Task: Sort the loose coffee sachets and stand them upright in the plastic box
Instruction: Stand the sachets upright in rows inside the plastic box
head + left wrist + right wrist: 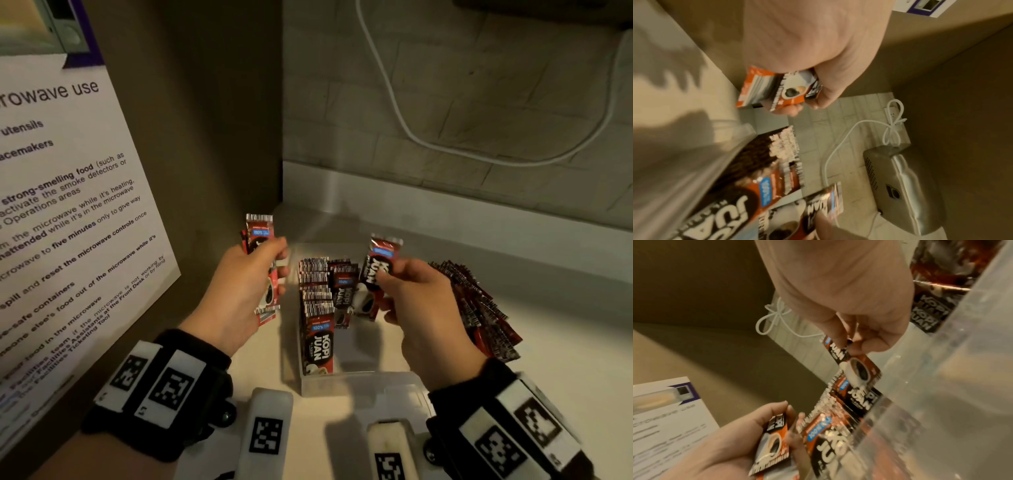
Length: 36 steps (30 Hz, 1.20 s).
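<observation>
Your left hand (246, 291) is curled around a small stack of coffee sachets (262, 260), thumb across the front, holding them upright just left of the clear plastic box (359, 383). From the left wrist view the same stack (777, 91) pokes out below your closed fingers, its orange-red lower end and a printed coffee cup showing. Your right hand (421, 298) pinches a single sachet (378, 270) between thumb and fingertips, tilted a little, above the open right side of the box; the right wrist view shows that sachet (857, 368) hanging from your fingertips with the cup picture at its lower end.

Each sachet is a narrow red and black packet with white "KOPI JUAN" lettering, a blue "100%" badge near the top, a white cup of black coffee near the bottom, and black-and-white striped crimped ends.

Inside the box, a row of sachets (317, 308) stands upright along the left wall, packed one behind another with the front one facing you; a few more lean beside them toward the middle. The box sits on a pale counter (565, 359) in the corner. Just right of the box, behind your right hand, lies a fanned pile of loose sachets (479, 308). A white cable (394, 102) loops down the tiled wall behind, and a printed microwave notice (68, 205) hangs on the left panel
</observation>
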{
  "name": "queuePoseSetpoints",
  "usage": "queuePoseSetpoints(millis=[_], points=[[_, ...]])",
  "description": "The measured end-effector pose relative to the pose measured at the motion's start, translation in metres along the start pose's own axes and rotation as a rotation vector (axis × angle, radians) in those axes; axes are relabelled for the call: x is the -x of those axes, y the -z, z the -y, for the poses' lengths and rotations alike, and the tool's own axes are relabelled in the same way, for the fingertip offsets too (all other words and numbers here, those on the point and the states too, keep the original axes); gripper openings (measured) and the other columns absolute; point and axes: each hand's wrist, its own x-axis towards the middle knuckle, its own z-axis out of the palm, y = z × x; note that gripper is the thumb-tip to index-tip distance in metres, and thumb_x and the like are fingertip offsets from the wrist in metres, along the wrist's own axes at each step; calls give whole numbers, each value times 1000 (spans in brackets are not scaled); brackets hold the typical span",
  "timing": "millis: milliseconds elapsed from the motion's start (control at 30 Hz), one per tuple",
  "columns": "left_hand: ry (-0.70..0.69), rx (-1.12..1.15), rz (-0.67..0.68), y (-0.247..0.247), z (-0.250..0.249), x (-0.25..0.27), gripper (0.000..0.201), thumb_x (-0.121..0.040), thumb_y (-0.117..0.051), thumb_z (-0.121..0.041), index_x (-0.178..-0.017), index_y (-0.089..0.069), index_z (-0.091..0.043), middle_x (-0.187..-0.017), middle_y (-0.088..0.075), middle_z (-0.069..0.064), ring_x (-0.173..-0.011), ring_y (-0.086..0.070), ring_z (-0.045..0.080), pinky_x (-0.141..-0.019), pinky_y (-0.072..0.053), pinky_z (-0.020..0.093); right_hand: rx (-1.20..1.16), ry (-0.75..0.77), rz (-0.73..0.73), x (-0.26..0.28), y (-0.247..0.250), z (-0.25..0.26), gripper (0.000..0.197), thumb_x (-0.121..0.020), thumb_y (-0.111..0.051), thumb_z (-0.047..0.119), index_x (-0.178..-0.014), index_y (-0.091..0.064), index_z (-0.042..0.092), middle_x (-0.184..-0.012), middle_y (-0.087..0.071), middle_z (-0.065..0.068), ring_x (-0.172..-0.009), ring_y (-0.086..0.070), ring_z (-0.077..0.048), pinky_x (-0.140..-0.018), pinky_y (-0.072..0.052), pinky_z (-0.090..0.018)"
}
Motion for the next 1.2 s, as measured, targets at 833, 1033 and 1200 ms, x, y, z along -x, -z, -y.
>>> queuePoseSetpoints(millis=[833, 1033, 1200], points=[[213, -145, 91, 10, 46, -16, 25, -80, -59, 14, -76, -56, -11, -84, -64, 18, -75, -60, 26, -59, -46, 31, 559, -36, -72, -26, -21, -48, 25, -75, -71, 5, -77, -50, 18, -80, -63, -4, -77, -63, -22, -70, -55, -40], [210, -158, 104, 12, 47, -18, 20, -81, -60, 11, -94, -62, -3, -89, -66, 20, -73, -61, 24, -55, -47, 27, 786, 54, -45, -27, -24, -50, 18, -83, -67, 17, -99, -61, 11, -90, -65, -3, -85, -61, -20, -72, -49, -30], [211, -156, 112, 12, 47, -18, 22, -81, -61, 10, -96, -62, -5, -88, -66, 19, -74, -61, 25, -57, -47, 29, 872, 49, 44, -25, -25, -51, 12, -85, -64, 18, -90, -68, 8, -93, -71, -9, -77, -61, -20, -62, -39, -22]])
